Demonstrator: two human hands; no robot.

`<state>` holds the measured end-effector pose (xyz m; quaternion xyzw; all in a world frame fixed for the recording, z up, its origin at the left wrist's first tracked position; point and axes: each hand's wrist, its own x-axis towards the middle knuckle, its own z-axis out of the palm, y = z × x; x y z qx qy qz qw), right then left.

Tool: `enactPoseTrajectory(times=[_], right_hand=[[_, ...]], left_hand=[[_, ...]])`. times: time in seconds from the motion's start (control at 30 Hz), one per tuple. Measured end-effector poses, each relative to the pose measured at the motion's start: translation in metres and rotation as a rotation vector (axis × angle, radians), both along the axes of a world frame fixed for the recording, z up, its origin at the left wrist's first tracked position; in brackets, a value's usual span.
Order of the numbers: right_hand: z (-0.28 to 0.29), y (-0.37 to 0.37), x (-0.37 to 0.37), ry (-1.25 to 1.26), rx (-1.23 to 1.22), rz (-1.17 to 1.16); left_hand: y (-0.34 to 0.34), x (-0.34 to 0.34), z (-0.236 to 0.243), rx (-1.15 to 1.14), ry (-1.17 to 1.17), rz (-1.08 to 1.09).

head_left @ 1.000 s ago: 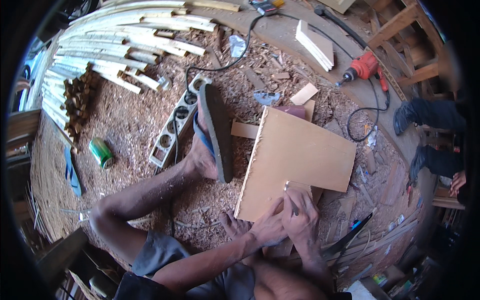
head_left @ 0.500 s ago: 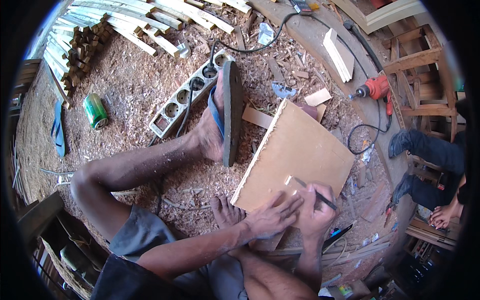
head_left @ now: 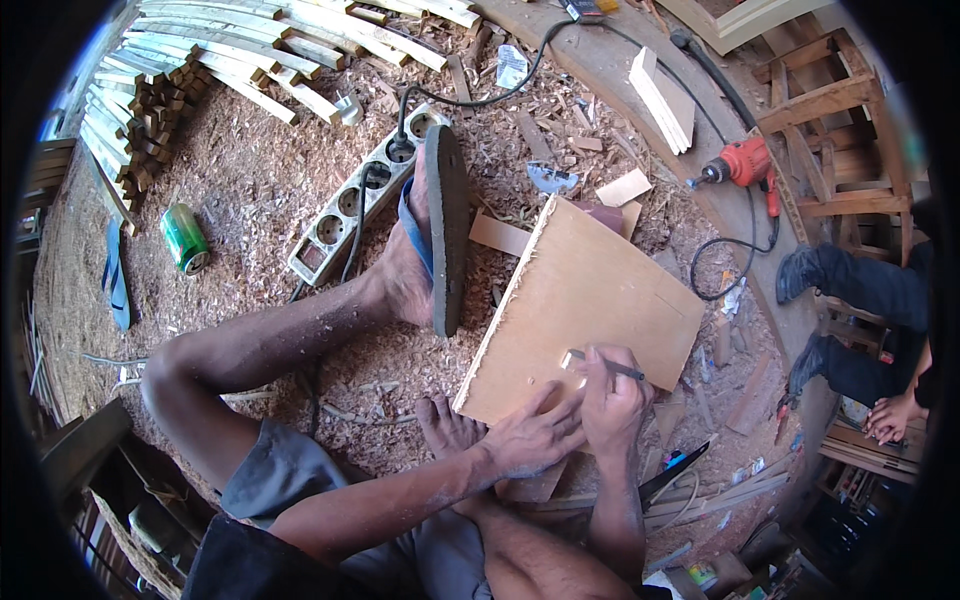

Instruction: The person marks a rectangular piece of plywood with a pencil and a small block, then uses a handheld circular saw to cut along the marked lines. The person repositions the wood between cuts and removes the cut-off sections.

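Observation:
A tan wooden board point(head_left: 600, 290) with a rough, splintered left edge lies tilted in front of me, close to my bare foot point(head_left: 450, 425). My right hand point(head_left: 613, 405) is closed round a slim dark chisel point(head_left: 628, 371), its flat tip against a small pale cut in the board's face. Just left of it, my left hand point(head_left: 540, 432) rests on the board's near part, fingers stretched out, holding nothing. The fingertips of the two hands are close together. My hands hide part of the board's near edge.
Wood shavings cover the ground. A power strip point(head_left: 330, 230) with plugged cables lies beyond my sandalled foot point(head_left: 448, 230). A green can point(head_left: 185, 240) stands left; stacked wood strips point(head_left: 240, 45) lie behind. At right are a red drill point(head_left: 740, 163) and another person's legs point(head_left: 860, 285).
The chisel is now at a flatter angle, and my right hand has shifted slightly up and left with it. My left hand stays on the board. The whole view has shifted a little.

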<state>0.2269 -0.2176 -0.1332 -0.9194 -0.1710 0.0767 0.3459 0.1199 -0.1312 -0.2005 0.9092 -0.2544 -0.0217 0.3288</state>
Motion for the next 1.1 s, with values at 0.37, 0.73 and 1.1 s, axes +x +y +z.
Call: enactPoseTrajectory(times=[0.37, 0.73, 1.1], right_hand=[[0.001, -0.001, -0.007, -0.037, -0.058, 0.056], [0.001, -0.002, -0.014, -0.081, 0.0, -0.009], [-0.004, 0.002, -0.006, -0.115, -0.057, 0.095]], left_hand=[[-0.002, -0.003, -0.004, -0.011, -0.012, 0.0], [-0.001, -0.002, -0.001, 0.021, -0.008, -0.005], [-0.003, -0.003, -0.004, -0.006, 0.049, -0.03]])
